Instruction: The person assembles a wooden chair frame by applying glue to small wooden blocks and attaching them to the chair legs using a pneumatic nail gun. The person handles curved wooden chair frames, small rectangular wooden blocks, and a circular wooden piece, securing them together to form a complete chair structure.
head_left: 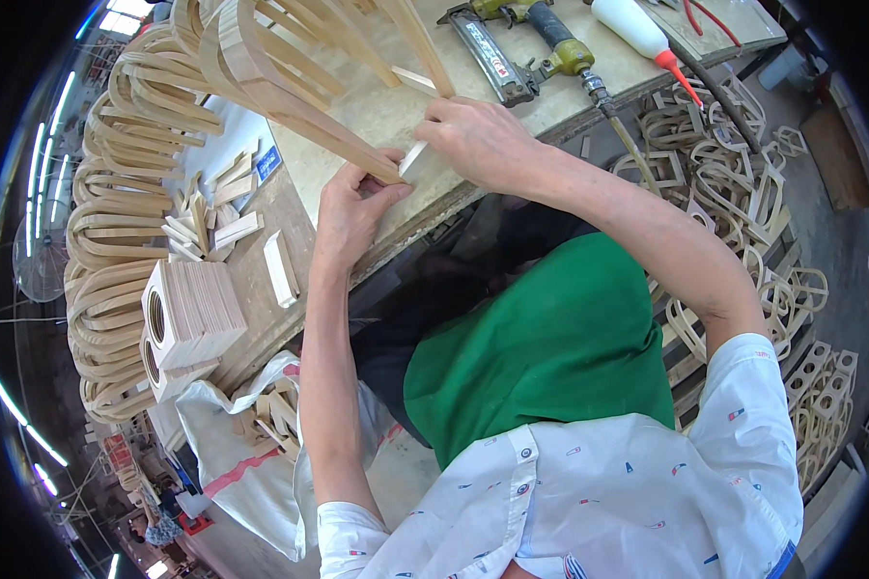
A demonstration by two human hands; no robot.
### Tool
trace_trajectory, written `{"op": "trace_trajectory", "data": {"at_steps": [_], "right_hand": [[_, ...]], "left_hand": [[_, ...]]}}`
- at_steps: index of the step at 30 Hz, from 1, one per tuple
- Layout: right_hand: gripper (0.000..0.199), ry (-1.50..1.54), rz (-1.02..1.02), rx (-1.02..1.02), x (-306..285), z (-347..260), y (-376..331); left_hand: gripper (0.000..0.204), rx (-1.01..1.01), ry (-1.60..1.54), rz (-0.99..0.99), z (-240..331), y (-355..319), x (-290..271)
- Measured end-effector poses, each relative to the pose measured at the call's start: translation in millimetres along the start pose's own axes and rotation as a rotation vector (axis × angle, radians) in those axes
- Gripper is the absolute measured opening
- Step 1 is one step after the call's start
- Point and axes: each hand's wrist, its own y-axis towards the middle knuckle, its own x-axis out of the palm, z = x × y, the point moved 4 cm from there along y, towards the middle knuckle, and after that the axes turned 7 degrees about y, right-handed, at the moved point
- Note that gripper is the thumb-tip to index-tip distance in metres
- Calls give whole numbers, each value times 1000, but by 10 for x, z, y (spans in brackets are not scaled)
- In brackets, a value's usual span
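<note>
A bent wooden frame (304, 121) with a rounded top stands tilted at the workbench's front edge, its legs toward me. My left hand (350, 207) is closed round the end of its nearer leg, thumb and fingers on either side. A short pale wood strip (412, 159) bridges from that leg end toward the other leg. My right hand (478, 145) pinches the strip's far end, fingers beside the second leg's end. Part of the strip is hidden under those fingers. Beyond my right hand lies a green and black air nail gun (497, 63) with its hose attached.
Bent wooden frames (116, 217) are stacked along the left. Loose wood strips (224, 198) and a stack of plywood pieces with round holes (198, 314) sit on the bench. A white glue bottle (632, 29) with red nozzle lies at the back. More frames (734, 193) pile up at right.
</note>
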Motion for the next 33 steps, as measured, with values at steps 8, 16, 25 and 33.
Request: {"op": "trace_trajectory", "data": {"at_steps": [8,16,25,33], "right_hand": [[20,60,97,-75,65,43,-75],[23,95,180,-107,88,42,-102],[24,128,189,-121,88,53,-108],[18,250,209,-90,-23,8,-98]], "left_hand": [[38,-14,-65,-96,-34,88,-31],[41,-1,-41,-96,-47,103,-30],[17,71,-88,-161,-50,178,-31],[20,70,-75,-162,-31,189,-39]]}}
